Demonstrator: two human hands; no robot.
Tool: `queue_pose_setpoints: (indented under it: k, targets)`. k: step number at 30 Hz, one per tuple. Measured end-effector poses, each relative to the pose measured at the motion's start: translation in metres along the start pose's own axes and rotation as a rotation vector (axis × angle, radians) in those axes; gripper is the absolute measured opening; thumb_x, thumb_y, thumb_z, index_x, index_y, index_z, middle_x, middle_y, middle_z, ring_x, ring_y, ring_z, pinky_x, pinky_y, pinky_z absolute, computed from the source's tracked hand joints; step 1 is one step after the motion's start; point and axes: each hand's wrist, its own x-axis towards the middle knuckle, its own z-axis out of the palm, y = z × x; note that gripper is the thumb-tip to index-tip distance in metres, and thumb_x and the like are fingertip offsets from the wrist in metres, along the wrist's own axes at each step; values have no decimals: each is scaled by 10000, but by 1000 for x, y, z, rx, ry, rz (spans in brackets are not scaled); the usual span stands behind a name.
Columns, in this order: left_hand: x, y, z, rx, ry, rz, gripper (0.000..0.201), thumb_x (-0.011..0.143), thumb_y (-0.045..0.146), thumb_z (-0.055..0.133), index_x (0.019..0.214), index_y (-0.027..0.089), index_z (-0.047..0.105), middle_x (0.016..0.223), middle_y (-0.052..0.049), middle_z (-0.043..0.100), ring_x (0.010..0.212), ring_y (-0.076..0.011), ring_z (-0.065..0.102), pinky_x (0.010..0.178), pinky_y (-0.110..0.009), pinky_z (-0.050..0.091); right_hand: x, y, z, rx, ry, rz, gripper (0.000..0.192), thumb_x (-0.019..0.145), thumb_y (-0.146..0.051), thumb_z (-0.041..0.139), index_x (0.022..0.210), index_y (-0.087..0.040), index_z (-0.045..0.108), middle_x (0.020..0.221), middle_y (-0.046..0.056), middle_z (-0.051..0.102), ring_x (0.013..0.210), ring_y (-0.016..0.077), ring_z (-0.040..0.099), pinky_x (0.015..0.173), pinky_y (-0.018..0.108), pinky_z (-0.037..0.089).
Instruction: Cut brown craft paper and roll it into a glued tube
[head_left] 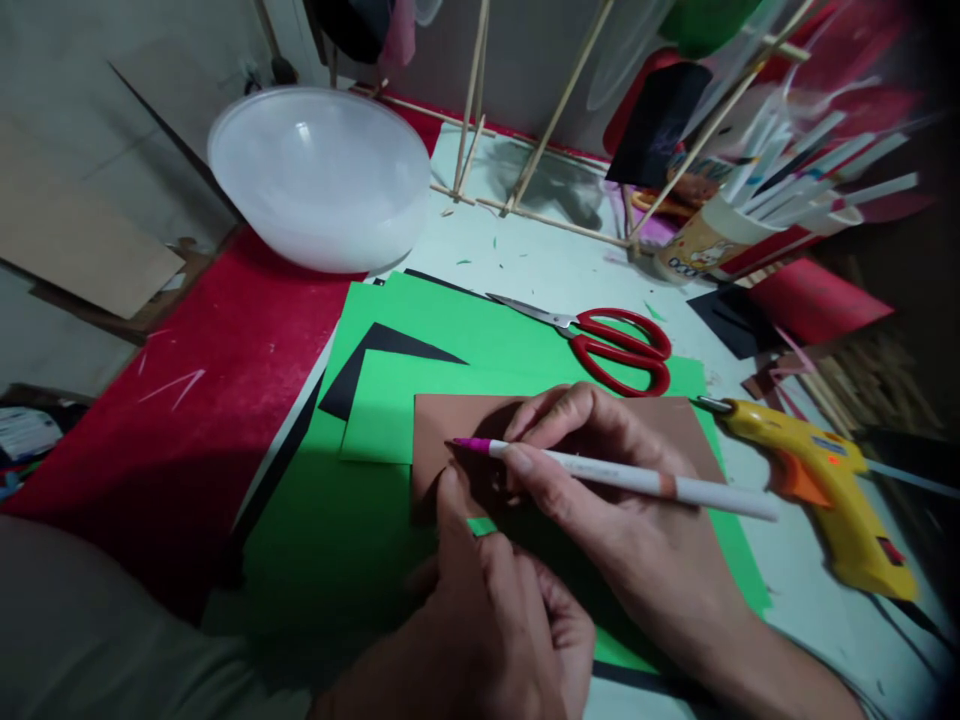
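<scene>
My right hand (600, 470) is closed around a white marker pen (622, 473) with a magenta tip. That tip touches or hovers just over the left part of a brown sheet of paper (439, 420); I cannot tell which. At the sheet's near edge my left hand (502, 620) is closed, one fingertip on the brown surface and the other fingers curled. A bit of green shows between its fingers. Under the brown sheet lie green sheets (315, 540) and a black piece (367, 365). Just beyond it rest red-handled scissors (622, 345), their blades pointing left.
A yellow glue gun (847, 500) lies at the right, its nozzle near the brown sheet. A white bowl (322, 180) stands back left on red cloth (255, 320). Thin stick frames (562, 225) rise behind. A cup (705, 240) of straw-like sticks stands back right.
</scene>
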Motion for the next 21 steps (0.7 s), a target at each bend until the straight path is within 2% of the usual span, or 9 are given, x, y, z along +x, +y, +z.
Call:
queue_pose_setpoints:
  k: [3, 6, 9, 11, 14, 16, 18, 20, 21]
  targets:
    - [0, 0, 0, -17, -14, 19, 172, 947, 234, 569, 789, 198, 626, 531, 29, 651, 419, -174, 529, 763, -550, 597, 6, 1, -5, 152, -32, 61, 220, 845, -292, 782, 740, -206, 609, 714, -12, 622, 642, 111, 546, 578, 232, 445]
    - [1, -3, -1, -53, -33, 13, 242, 967, 326, 548, 786, 191, 637, 523, 12, 628, 405, -152, 461, 677, -466, 597, 12, -1, -9, 429, -2, 122, 281, 844, -248, 755, 666, -199, 543, 604, -56, 421, 541, 82, 375, 514, 217, 353]
    - [3, -8, -5, -68, -37, 10, 185, 936, 259, 547, 835, 171, 675, 560, -2, 634, 440, -151, 465, 660, -410, 588, 15, -4, -11, 614, 25, 141, 388, 798, -219, 777, 607, -199, 439, 616, -77, 281, 515, 71, 268, 478, 203, 305]
    - [3, -10, -8, -78, 13, -1, 142, 899, 200, 562, 837, 160, 683, 576, 2, 609, 475, -157, 486, 582, -346, 550, 16, -5, -12, 676, 19, 135, 378, 783, -210, 788, 619, -197, 447, 617, -82, 258, 513, 67, 248, 473, 189, 298]
    - [2, -11, -8, -136, 185, -70, 110, 871, 201, 623, 781, 152, 662, 565, 21, 535, 488, -154, 489, 437, -313, 423, 16, -6, -13, 721, -3, 135, 315, 787, -213, 775, 646, -199, 494, 596, -85, 274, 506, 70, 241, 458, 182, 289]
    - [1, -14, -5, -192, 349, -141, 65, 865, 197, 649, 852, 134, 663, 653, 7, 599, 584, -161, 572, 522, -325, 470, 16, -5, -13, 739, -8, 133, 304, 783, -214, 768, 644, -200, 498, 597, -79, 322, 504, 68, 266, 452, 182, 300]
    - [1, -22, -1, -294, 432, -189, 145, 900, 174, 601, 1032, 128, 641, 856, -26, 695, 806, -186, 662, 744, -351, 533, 14, -5, -15, 768, -1, 142, 279, 776, -224, 770, 660, -198, 518, 605, -72, 374, 502, 62, 305, 452, 175, 321]
    - [3, -34, 2, -436, 329, -191, 225, 954, 150, 491, 1156, 157, 590, 1028, -38, 716, 946, -194, 673, 835, -363, 530, 13, -4, -16, 797, 0, 158, 246, 780, -254, 779, 694, -197, 555, 595, -69, 410, 501, 60, 354, 462, 164, 353]
    - [5, -40, 4, -461, 358, -159, 227, 961, 122, 456, 1143, 172, 583, 1016, -29, 719, 865, -181, 674, 766, -355, 529, 12, -4, -17, 802, 2, 159, 233, 787, -277, 782, 713, -197, 576, 584, -68, 425, 503, 62, 380, 472, 161, 373]
